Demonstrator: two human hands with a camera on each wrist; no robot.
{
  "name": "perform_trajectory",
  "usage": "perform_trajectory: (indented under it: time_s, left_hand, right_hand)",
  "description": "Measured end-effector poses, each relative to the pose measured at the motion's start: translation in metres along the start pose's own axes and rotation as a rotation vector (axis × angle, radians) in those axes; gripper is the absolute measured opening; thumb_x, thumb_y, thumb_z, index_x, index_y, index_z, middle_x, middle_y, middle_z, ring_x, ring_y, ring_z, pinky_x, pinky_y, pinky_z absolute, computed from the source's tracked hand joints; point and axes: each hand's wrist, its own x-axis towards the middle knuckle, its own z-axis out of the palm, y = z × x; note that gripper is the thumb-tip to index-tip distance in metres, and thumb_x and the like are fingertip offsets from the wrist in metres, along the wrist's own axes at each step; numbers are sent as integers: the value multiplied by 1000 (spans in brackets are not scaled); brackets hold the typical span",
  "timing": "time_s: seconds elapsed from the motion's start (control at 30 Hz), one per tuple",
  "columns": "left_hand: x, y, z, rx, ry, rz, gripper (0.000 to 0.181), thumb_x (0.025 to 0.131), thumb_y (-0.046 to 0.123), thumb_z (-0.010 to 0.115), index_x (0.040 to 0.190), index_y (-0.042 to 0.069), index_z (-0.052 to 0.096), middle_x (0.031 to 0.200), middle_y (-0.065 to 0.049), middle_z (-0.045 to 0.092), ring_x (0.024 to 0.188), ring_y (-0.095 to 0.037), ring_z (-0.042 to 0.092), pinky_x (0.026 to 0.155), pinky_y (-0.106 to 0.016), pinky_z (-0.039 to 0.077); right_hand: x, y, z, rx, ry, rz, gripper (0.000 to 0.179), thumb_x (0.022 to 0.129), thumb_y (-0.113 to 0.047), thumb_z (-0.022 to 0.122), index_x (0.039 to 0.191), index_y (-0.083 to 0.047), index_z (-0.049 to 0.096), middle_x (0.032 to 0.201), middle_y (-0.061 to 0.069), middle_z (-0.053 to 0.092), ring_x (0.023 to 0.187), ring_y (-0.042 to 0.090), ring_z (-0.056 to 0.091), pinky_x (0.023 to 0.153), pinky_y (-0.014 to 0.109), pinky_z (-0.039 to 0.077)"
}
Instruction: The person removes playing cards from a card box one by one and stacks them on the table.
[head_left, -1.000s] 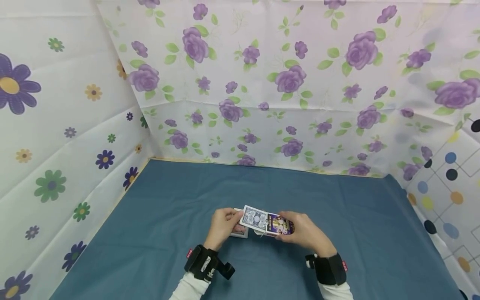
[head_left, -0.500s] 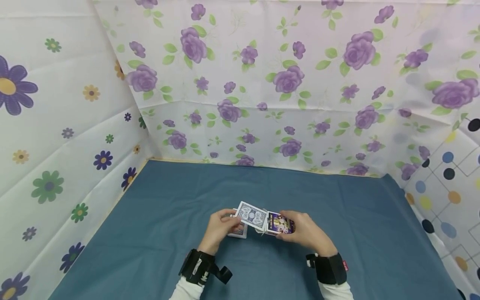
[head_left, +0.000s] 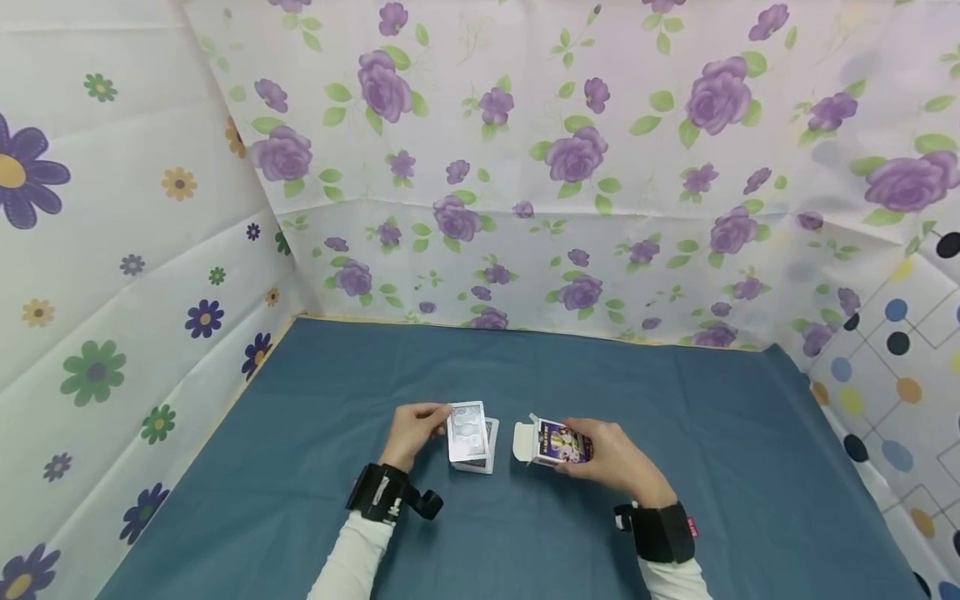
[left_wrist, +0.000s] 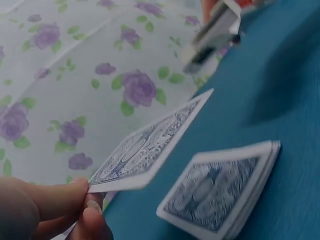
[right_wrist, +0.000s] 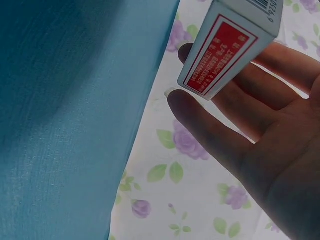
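My left hand [head_left: 411,433] pinches a playing card [head_left: 467,431] by its corner between thumb and fingers, patterned back up. In the left wrist view the held card [left_wrist: 150,145] tilts above a stack of cards [left_wrist: 217,187] lying back up on the cloth. From the head view the card overlaps most of that stack [head_left: 491,446]. My right hand [head_left: 618,458] grips a purple card box [head_left: 564,442] whose white flap [head_left: 524,442] hangs open toward the stack. The right wrist view shows the box's side with a red panel [right_wrist: 220,57] and the fingers around it.
Blue cloth [head_left: 375,367] covers the table. A floral sheet [head_left: 510,167] hangs behind it, with patterned sheets on the left [head_left: 112,275] and right [head_left: 892,400]. Each wrist wears a black camera strap.
The card has come away from the box mouth; my left hand has carried it left, over the stack. The box's white flap now shows. My right hand has barely moved.
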Motion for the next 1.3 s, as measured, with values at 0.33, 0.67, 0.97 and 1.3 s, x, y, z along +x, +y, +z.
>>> perform_trajectory:
  time_s: [0.33,0.67,0.97,1.3]
  left_hand:
    - [12,-15,17,297,43,140,18,90,17,69,98,3,77,94,-17,74,75,-24,66,65,-34,50]
    - [7,-24,29,397,138,300,13,88,12,70,91,1,77,81,-14,73,67,-20,66,61,-33,52]
    - [7,-15,33,457,159,273,12,87,12,71,90,2,77,82,-13,73,68,-20,65,63,-35,52]
    - [4,-7,37,554,166,276,11,86,12,72,87,2,76,79,-13,72,64,-21,65,58,-35,51]
  right_hand:
    - [2,3,3,0,-19,-19,66,79,-32,80,131,0,57,121,14,65,94,13,60,77,33,49]
    - [2,8,8,12,-30,5,67,78,-34,81,131,-1,58,122,13,65,93,11,59,77,31,48]
    - [4,9,7,0,-15,-4,67,78,-35,80,131,-1,58,121,13,65,90,11,58,76,30,47]
    - [4,7,6,-3,-34,-2,67,79,-34,80,131,-1,57,121,13,65,91,11,57,77,32,47]
